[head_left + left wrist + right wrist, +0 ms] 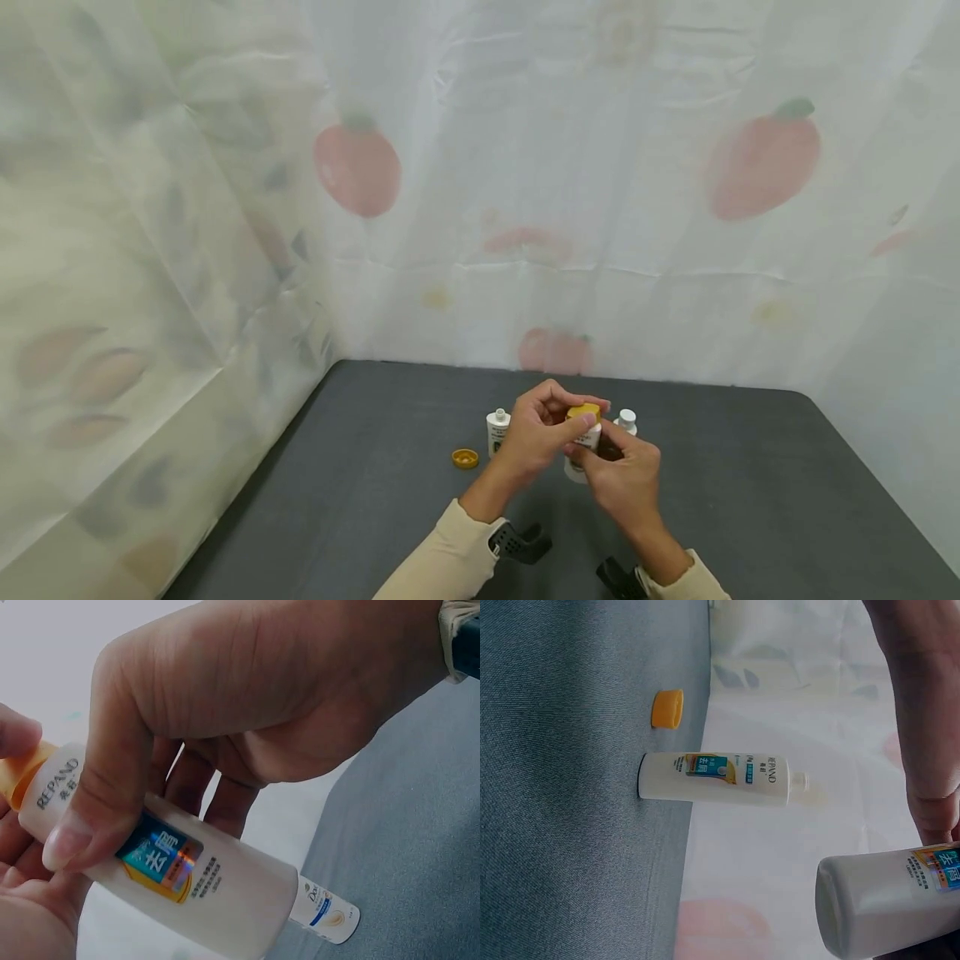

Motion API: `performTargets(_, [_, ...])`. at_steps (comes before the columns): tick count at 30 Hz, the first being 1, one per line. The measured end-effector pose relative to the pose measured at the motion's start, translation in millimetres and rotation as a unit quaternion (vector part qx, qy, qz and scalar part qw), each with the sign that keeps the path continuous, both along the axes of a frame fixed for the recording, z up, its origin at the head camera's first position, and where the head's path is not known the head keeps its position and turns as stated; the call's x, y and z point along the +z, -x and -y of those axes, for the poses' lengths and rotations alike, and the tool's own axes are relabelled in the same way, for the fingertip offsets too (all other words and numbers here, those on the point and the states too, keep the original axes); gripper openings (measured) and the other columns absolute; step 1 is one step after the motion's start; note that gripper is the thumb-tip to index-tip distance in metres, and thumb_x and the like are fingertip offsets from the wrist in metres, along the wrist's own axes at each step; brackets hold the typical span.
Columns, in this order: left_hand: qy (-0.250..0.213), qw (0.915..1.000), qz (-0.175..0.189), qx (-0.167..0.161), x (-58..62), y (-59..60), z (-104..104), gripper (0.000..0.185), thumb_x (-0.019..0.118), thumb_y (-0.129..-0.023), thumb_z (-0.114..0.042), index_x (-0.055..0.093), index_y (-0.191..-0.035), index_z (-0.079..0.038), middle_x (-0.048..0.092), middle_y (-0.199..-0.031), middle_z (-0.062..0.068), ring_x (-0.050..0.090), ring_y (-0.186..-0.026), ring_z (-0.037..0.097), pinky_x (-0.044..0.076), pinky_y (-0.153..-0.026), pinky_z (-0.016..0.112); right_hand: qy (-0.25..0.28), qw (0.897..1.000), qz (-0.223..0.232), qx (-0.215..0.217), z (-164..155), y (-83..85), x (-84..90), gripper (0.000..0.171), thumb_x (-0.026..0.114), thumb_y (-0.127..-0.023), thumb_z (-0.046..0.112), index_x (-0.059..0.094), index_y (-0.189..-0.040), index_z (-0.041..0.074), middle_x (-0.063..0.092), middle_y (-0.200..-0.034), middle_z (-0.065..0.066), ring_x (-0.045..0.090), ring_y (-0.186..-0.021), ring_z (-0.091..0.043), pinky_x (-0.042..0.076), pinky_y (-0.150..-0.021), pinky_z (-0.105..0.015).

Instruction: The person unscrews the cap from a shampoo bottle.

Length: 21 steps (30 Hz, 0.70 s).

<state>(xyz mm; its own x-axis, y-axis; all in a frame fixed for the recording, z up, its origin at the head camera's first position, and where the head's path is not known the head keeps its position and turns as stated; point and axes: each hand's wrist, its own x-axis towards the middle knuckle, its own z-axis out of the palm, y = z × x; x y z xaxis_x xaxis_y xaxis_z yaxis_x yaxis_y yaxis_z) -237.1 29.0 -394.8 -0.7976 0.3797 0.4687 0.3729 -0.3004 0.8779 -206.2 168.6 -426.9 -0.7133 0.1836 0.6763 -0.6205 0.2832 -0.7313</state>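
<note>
My left hand (534, 432) pinches the yellow cap (583, 411) on top of a white shampoo bottle (576, 472) between thumb and fingers. Around the bottle's body, my right hand (626, 477) keeps a grip, its thumb (71, 840) across the front beside the blue label. In the left wrist view the bottle (240, 900) is tilted, the cap (26, 776) at its upper left end. From the right wrist view, its base (832, 907) hangs above the table. A second, matching bottle (716, 778) stands upright with its neck bare, a loose yellow cap (667, 709) near it.
Behind my right hand stands a white Dove bottle (627, 418), its label showing in the left wrist view. The dark grey table (360, 500) ends at a pale fruit-printed curtain (465, 308) at the back, with another curtain (150, 292) along the left.
</note>
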Motion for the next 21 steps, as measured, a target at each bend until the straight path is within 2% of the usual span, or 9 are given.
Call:
performTargets(4, [0.014,0.9998,0.000,0.015,0.4,-2.2,-0.4,0.027,0.071,-0.099,-0.011,0.055,-0.108,0.009,0.066,-0.129,0.037,0.072,-0.107,0.003,0.057,-0.085,0.018,0.000,1.000,0.020,-0.004,-0.4,-2.5,0.9,0.033,0.089,-0.071,-0.010,0.082,-0.101,0.001,0.078,-0.078,-0.017,0.071,-0.069,0.007,0.058,-0.058,-0.016])
performTargets(8, [0.010,0.9998,-0.003,0.014,0.9,-3.2,1.0,0.028,0.073,-0.098,-0.011,0.055,-0.109,0.008,0.065,-0.129,0.037,0.072,-0.109,0.004,0.058,-0.088,0.020,0.003,0.999,0.043,-0.004,-1.6,-3.3,3.1,0.034,0.090,-0.073,-0.008,0.082,-0.105,0.002,0.079,-0.083,-0.018,0.071,-0.071,0.007,0.059,-0.059,-0.016])
performTargets(11, [-0.001,0.9999,-0.010,-0.004,1.0,-2.2,3.0,0.032,0.072,-0.100,-0.014,0.055,-0.113,0.010,0.062,-0.131,0.040,0.072,-0.112,0.004,0.059,-0.094,0.022,0.012,0.998,0.058,0.008,-2.7,-3.2,4.9,0.034,0.090,-0.073,-0.006,0.082,-0.105,0.002,0.079,-0.086,-0.020,0.072,-0.073,0.005,0.060,-0.060,-0.017])
performTargets(18, [-0.027,0.9969,-0.047,-0.057,-3.2,3.8,7.1,0.040,0.056,-0.109,-0.020,0.049,-0.114,0.020,0.050,-0.134,0.051,0.069,-0.122,0.005,0.055,-0.105,0.025,0.013,0.997,0.076,0.014,-4.8,-4.1,8.0,0.039,0.092,-0.072,-0.004,0.081,-0.109,0.000,0.080,-0.090,-0.020,0.073,-0.075,0.003,0.060,-0.063,-0.017])
performTargets(21, [-0.031,0.9968,-0.044,-0.058,-4.5,4.0,8.0,0.043,0.059,-0.108,-0.020,0.048,-0.116,0.020,0.049,-0.134,0.052,0.069,-0.120,0.005,0.055,-0.104,0.024,0.010,0.997,0.076,0.012,-4.5,-5.1,8.4,0.039,0.092,-0.071,-0.006,0.081,-0.108,0.000,0.080,-0.090,-0.021,0.073,-0.075,0.004,0.060,-0.062,-0.017])
